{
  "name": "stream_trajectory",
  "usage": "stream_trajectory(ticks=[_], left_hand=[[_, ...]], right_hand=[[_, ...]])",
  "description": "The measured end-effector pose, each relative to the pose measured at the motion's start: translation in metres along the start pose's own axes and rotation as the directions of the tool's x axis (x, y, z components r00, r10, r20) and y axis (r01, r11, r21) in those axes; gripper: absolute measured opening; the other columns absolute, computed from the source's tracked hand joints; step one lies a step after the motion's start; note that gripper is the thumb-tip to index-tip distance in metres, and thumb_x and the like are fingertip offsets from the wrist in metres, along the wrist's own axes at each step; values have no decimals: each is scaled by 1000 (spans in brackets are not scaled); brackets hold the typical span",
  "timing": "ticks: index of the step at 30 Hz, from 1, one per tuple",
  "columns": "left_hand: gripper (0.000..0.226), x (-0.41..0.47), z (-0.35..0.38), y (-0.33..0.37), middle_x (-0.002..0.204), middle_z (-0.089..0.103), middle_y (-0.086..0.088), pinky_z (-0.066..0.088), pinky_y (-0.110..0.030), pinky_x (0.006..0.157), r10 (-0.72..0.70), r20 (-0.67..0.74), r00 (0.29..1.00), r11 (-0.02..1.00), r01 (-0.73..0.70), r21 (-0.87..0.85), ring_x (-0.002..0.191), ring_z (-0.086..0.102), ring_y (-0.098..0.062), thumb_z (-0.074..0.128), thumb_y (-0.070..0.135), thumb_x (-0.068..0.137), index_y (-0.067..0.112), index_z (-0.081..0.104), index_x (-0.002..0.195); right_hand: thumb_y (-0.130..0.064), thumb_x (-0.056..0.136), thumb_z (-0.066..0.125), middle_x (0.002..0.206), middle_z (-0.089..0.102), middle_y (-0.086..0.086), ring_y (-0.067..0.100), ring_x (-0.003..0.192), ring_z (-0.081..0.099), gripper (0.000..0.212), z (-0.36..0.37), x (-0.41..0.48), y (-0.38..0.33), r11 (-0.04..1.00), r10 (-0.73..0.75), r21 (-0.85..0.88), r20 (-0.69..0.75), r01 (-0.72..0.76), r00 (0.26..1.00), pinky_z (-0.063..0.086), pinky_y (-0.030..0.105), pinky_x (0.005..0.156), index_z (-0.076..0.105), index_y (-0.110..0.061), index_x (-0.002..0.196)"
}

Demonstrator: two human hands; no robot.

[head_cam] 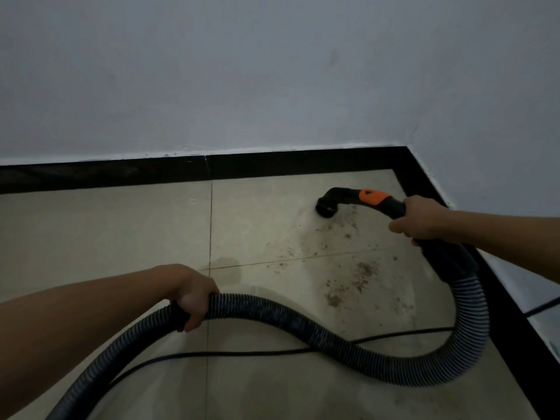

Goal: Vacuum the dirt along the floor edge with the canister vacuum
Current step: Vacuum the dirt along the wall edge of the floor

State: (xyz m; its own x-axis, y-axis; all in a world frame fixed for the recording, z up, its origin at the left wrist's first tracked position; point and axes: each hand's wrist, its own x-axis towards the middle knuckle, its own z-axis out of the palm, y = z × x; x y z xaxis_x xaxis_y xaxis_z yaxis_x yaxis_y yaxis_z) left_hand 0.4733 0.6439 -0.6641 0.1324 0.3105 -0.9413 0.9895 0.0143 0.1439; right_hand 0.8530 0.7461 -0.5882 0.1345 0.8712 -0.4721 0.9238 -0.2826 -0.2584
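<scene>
Floor (121,231): tan tiles, black strip (272,165) along walls.
Hose (303,322): left hand (194,298) curls tight around it.
Nozzle (327,207): right hand (421,218) grips its handle (391,206); mouth down by the far right corner.
Dirt (360,274): lots left beside it; job looks barely started.

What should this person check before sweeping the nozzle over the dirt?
1. The right hand grips the handle: ok.
2. The left hand holds the hose: ok.
3. The nozzle points down at the floor, beside the dirt: ok.
4. The dirt is cleared: not ok, patches visible.
5. The power cord lies away from the nozzle: ok.
6. Suction running: cannot tell.
</scene>
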Motion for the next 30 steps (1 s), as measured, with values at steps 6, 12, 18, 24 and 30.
stream_trajectory(ticks=[6, 12, 18, 24, 30], left_hand=[[48, -15, 8, -12, 109, 66, -10, 51, -35, 76, -51, -110, 993, 990, 65, 128, 103, 65, -28, 76, 3, 71, 8, 59, 115], [46, -20, 13, -19, 98, 60, -4, 50, -34, 77, -69, -128, 989, 995, 78, 62, 98, 63, -25, 76, 6, 72, 9, 57, 113], [52, -20, 14, -20, 120, 62, -10, 47, -33, 80, -93, -158, 983, 985, 114, 130, 109, 60, -26, 76, 10, 74, 10, 55, 122], [52, -24, 18, -35, 118, 61, -9, 48, -32, 80, -93, -232, 968, 993, 107, 49, 108, 60, -27, 75, 12, 74, 10, 53, 121], [56, -27, 23, -50, 125, 55, -10, 45, -33, 80, -101, -243, 965, 991, 119, 62, 112, 57, -27, 75, 12, 75, 10, 47, 124]], right_hand=[[-16, 86, 67, 74, 61, 11, 20, 50, 59, 16, 18, -13, -24, 995, -101, 4, 176, 102, 979, 47, 25, 43, 55, -8, 93], [-21, 87, 69, 87, 63, 16, 25, 58, 64, 29, 7, 8, -38, 999, -47, 1, 10, 47, 999, 49, 27, 45, 53, -3, 104], [-18, 86, 69, 80, 61, 13, 23, 55, 60, 23, 15, 15, -61, 993, -121, 8, 95, 121, 988, 48, 27, 45, 55, -5, 100], [-19, 88, 69, 85, 63, 18, 27, 61, 62, 32, 7, 41, -84, 996, -79, 28, -6, 80, 997, 53, 33, 56, 54, 2, 106], [-14, 88, 68, 82, 61, 16, 25, 58, 61, 28, 13, 47, -117, 983, -176, 54, 49, 173, 983, 49, 30, 49, 53, -3, 109]])
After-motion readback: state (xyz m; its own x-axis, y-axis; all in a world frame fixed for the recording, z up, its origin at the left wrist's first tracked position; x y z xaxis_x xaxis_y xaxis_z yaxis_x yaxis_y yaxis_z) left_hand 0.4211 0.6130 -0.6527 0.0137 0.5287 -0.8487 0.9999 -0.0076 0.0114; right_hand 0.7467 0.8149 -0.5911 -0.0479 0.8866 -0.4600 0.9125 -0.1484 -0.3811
